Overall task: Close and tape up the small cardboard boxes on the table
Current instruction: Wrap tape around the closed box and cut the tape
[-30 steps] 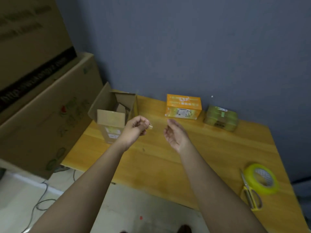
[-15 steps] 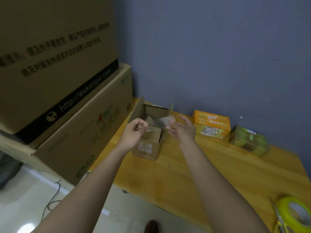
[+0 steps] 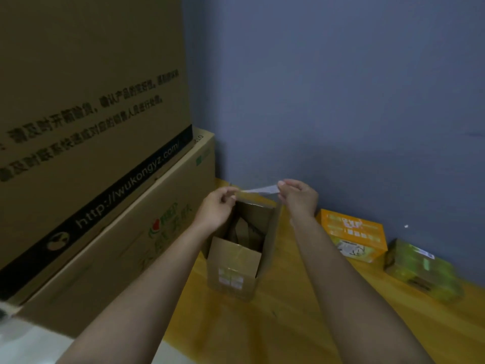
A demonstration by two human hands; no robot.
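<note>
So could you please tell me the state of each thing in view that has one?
Brown box: upright, flaps open, untaped.
Tape strip: stretched between both hands above the brown box.
Left hand: pinches one end of the strip.
Right hand: pinches the other end.
Orange box: closed.
Green box: closed, blurred.

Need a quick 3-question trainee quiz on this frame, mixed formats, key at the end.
1. True or false: the flaps of the small cardboard box are folded shut.
2. What spans the gap between the left hand and the right hand?
A. a strip of clear tape
B. scissors
C. a string
3. Which box lies nearer the small cardboard box: the orange box or the green box?

Key
1. False: it stands open on the table.
2. A: each hand pinches one end, above the open box.
3. The orange box.
</note>
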